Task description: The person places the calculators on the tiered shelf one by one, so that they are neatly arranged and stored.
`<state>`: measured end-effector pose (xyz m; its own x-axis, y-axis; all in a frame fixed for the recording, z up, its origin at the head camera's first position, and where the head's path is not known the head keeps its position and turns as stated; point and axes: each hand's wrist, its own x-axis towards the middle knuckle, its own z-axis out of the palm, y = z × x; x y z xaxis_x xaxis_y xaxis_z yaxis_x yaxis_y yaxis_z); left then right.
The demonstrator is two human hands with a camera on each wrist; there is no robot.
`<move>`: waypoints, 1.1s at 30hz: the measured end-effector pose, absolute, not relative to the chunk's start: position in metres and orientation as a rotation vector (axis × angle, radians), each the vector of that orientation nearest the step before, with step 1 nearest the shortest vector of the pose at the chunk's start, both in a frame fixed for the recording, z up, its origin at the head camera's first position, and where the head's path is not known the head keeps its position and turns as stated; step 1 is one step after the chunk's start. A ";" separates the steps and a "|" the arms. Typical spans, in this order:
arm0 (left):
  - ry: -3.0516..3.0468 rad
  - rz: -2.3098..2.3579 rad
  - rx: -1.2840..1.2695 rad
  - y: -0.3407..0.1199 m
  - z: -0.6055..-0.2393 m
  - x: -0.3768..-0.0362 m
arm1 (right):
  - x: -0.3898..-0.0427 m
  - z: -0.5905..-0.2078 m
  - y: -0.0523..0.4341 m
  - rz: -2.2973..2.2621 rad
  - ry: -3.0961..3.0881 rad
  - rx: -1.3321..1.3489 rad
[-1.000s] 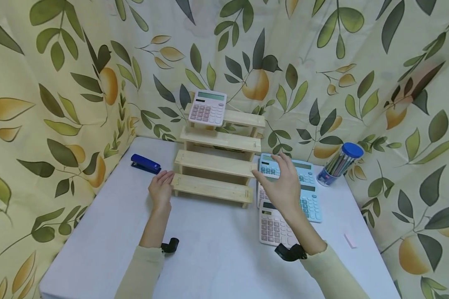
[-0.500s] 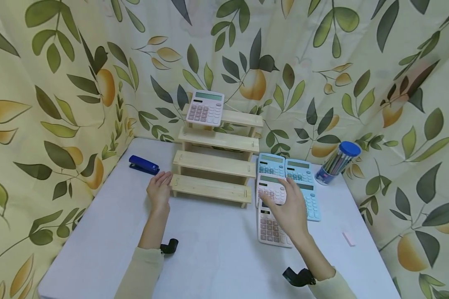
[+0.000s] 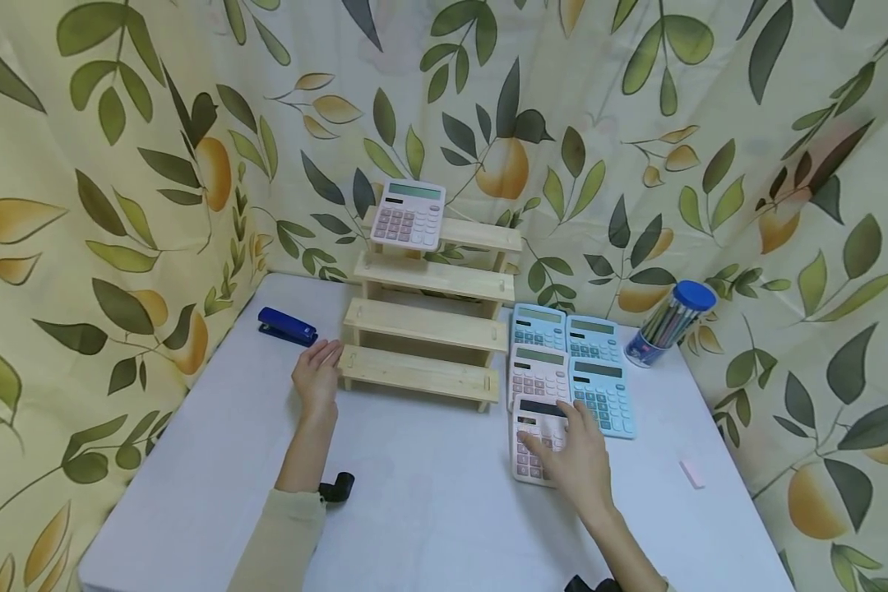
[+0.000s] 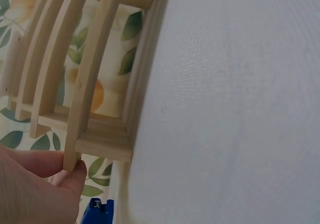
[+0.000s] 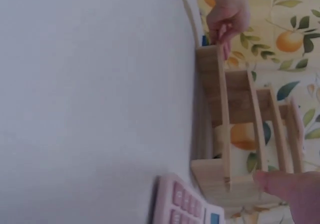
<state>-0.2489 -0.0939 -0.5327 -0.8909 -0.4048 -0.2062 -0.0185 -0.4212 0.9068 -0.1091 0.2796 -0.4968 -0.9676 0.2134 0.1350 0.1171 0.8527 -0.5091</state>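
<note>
From the head view, the left hand (image 3: 316,380) lies palm down out at about 11 o'clock, its forearm in a pale sleeve running straight back toward the body. Its fingers (image 3: 330,353) are straight and relaxed, pointing to 1 o'clock. The right hand (image 3: 575,456) reaches toward 1 o'clock, palm down, its fingers (image 3: 538,448) spread and loosely extended, gripping nothing.

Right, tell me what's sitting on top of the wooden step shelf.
One pink calculator rests on the top step of the wooden shelf, at its left end. The three lower steps show bare wood. What lies behind the shelf is hidden.
</note>
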 end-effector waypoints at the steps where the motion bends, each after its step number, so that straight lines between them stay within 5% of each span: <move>1: -1.537 -2.393 0.586 -0.094 -0.533 -0.249 | -0.107 -0.499 0.280 0.767 -2.856 -0.272; 33: -1.519 -2.402 0.579 -0.095 -0.530 -0.249 | -0.082 -0.549 0.258 0.598 -2.966 -0.355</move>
<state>-0.2493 -0.0953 -0.5302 -0.8926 -0.4037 -0.2009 -0.0083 -0.4307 0.9024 -0.0823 0.2582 -0.5487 -0.9684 0.2450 0.0465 0.2078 0.8961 -0.3922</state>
